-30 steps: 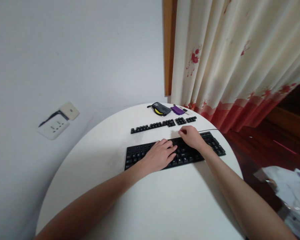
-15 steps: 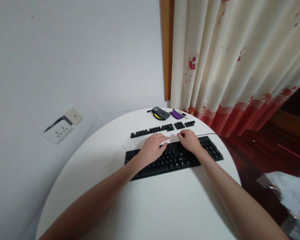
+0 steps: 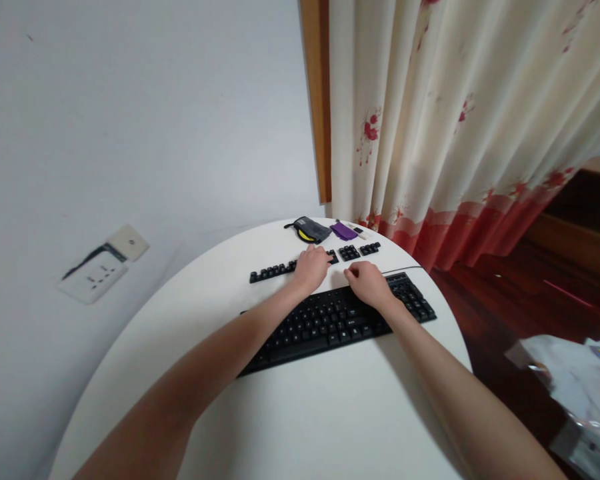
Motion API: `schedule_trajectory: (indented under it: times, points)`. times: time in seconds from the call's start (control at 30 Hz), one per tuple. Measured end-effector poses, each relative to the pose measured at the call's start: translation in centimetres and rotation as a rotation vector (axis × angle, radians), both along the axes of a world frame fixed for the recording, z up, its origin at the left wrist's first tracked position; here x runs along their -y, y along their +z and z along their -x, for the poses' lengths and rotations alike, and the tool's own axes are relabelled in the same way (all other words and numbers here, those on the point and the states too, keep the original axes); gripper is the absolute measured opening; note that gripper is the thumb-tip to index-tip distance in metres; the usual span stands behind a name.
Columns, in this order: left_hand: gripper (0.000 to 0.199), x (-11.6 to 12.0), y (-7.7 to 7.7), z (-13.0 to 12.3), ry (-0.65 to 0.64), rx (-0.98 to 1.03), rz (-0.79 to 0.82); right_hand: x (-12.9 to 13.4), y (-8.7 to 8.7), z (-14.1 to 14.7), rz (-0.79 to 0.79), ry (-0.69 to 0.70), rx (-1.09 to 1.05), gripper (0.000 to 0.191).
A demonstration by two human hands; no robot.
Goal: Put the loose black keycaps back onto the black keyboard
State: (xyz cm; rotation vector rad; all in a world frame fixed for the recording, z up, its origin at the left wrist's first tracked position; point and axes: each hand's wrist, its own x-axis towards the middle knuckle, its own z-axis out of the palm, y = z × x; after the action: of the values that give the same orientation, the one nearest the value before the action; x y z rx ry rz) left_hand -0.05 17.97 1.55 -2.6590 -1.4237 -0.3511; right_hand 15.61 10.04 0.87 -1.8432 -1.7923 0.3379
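A black keyboard point(image 3: 320, 323) lies on the white table point(image 3: 300, 413). Behind it runs a row of loose black keycaps point(image 3: 273, 272), with two small groups of keycaps point(image 3: 349, 253) at its right end. My left hand point(image 3: 313, 268) is over the right part of the long row, its fingertips at the keycaps; whether it grips one cannot be made out. Above the keyboard's back edge, my right hand point(image 3: 367, 283) has its fingers closed together; anything between them is too small to tell.
At the table's back lie a grey pouch point(image 3: 314, 230) with a yellow part, a purple cloth point(image 3: 343, 231) and a small light tool point(image 3: 361, 233). A cable point(image 3: 405, 269) leaves the keyboard. Wall sockets point(image 3: 94, 275) are at left, a curtain point(image 3: 405, 133) behind, plastic bags point(image 3: 575, 380) at right.
My left hand has moved from above the keyboard back to the keycap row. My right hand stays closed near the keyboard's back edge. The whole view has shifted slightly.
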Motion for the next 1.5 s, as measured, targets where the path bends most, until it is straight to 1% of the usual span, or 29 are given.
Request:
schedule_trajectory:
  times: [0.23, 0.47, 0.7, 0.8, 0.87, 0.93, 1.03, 1.13, 1.23, 1.37, 1.5]
  points:
    - [0.022, -0.2, -0.5, 0.0, -0.011, -0.002, -0.012, -0.1, 0.1, -0.1, 0.013, 0.005, -0.007, 0.027]
    - [0.022, -0.5, -0.8, 0.2, -0.018, 0.037, -0.031, -0.1, 0.0, 0.0, 0.004, -0.008, -0.006, 0.027]
    - [0.024, -0.4, -1.0, -0.1, -0.049, 0.044, 0.003, -0.1, 0.0, 0.0, 0.021, -0.011, -0.008, 0.027]
    - [0.023, 0.0, -1.1, 0.0, -0.062, 0.046, 0.018, -0.1, 0.1, 0.0, -0.002, -0.019, -0.016, 0.028]
    - [0.022, 0.5, -1.2, 0.2, -0.085, 0.056, 0.031, -0.3, 0.0, -0.2, -0.048, -0.016, -0.025, 0.024]
    - [0.023, 1.3, -1.2, 0.5, -0.132, 0.070, 0.037, -0.6, -0.2, -0.3, -0.096, -0.002, -0.026, 0.018]
    - [0.022, 2.6, -1.1, 0.9, -0.201, 0.093, 0.035, -1.0, -0.9, -0.4, -0.129, 0.051, 0.004, 0.021]
    - [0.023, 3.4, -0.8, 1.3, -0.231, 0.115, 0.034, -1.3, -1.6, -0.4, -0.094, 0.105, 0.042, 0.022]
    - [0.022, 3.2, -0.7, 1.5, -0.228, 0.168, 0.053, -1.4, -2.1, -0.2, -0.047, 0.105, 0.071, 0.019]
    - [0.013, 2.5, -0.8, 1.7, -0.191, 0.211, 0.116, -1.5, -2.1, -0.1, -0.022, 0.091, 0.070, 0.014]
    - [0.013, 2.4, -0.9, 1.7, -0.192, 0.215, 0.161, -1.4, -1.9, -0.2, -0.026, 0.083, 0.049, 0.014]
